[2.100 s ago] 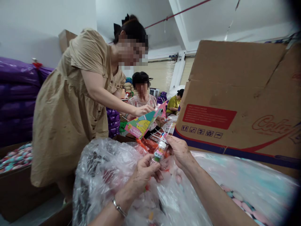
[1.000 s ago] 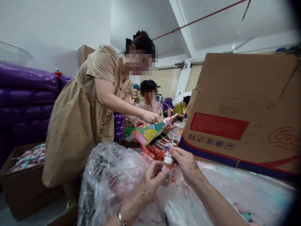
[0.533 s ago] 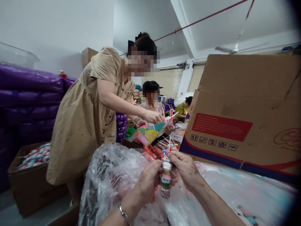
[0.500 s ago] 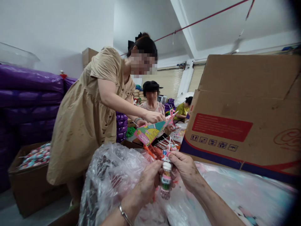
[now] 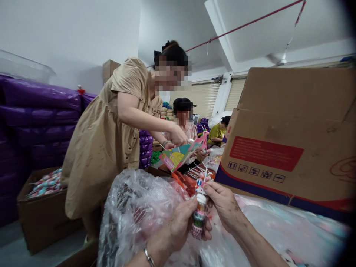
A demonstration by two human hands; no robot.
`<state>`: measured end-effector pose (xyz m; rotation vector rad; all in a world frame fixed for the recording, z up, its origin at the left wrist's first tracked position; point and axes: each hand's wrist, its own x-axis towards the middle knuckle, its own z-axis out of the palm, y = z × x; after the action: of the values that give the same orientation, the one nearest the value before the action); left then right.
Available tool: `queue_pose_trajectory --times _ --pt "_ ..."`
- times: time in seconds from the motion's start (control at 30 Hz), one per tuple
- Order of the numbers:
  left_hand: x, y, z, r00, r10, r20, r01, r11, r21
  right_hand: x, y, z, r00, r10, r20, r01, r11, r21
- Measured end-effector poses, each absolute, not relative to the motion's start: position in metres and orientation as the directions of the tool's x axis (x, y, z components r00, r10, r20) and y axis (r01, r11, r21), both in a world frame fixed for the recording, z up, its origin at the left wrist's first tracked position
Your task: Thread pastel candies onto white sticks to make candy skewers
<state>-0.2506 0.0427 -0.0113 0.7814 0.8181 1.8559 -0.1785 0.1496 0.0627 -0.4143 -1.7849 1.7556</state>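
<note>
- My left forearm [image 5: 139, 259] comes up from the bottom edge of my view, slanting right; most of it is out of sight.
- My left wrist [image 5: 159, 246] runs nearly straight into my left hand [image 5: 179, 224].
- My left thumb [image 5: 191, 205] points up and to the right, while my left fingers [image 5: 207, 229] wrap round behind in a firm curl, tips showing on the far side.
- My right forearm [image 5: 256, 239] slants up and leftward from the lower right.
- My right hand [image 5: 224, 202] sits higher than the left, its thumb [image 5: 209, 191] and forefinger pinched together; its other fingers are partly hidden.
- Both hands are close together in front of me.
</note>
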Motion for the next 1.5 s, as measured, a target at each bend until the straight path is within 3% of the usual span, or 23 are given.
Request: queue_pose_trajectory --times 0.27,0.6,0.9,1.07,1.5 --pt "-0.248 0.042 -0.009 -0.365 0.916 0.168 -0.525 -0.351 0.775 -0.177 0.152 0.06 -0.77 0.602 0.213 -0.183 0.112 -0.977" --pt "-0.244 0.039 -0.003 -0.427 0.873 0.235 -0.35 -0.399 0.848 -0.178 0.16 0.053 -0.725 0.654 0.218 -0.192 0.113 -0.975" --pt "-0.237 0.039 0.01 -0.512 0.847 0.146 -0.245 -0.306 0.92 -0.177 0.158 0.048 -0.771 0.605 0.197 -0.201 0.062 -0.978" --pt "-0.234 0.039 0.012 -0.537 0.838 0.095 -0.246 -0.263 0.933 -0.174 0.158 0.048 -0.792 0.583 0.182 -0.171 0.075 -0.982" --pt "-0.236 0.041 0.005 -0.505 0.851 0.146 -0.255 -0.308 0.917 -0.169 0.156 0.053 -0.79 0.578 0.204 -0.179 0.1 -0.979"
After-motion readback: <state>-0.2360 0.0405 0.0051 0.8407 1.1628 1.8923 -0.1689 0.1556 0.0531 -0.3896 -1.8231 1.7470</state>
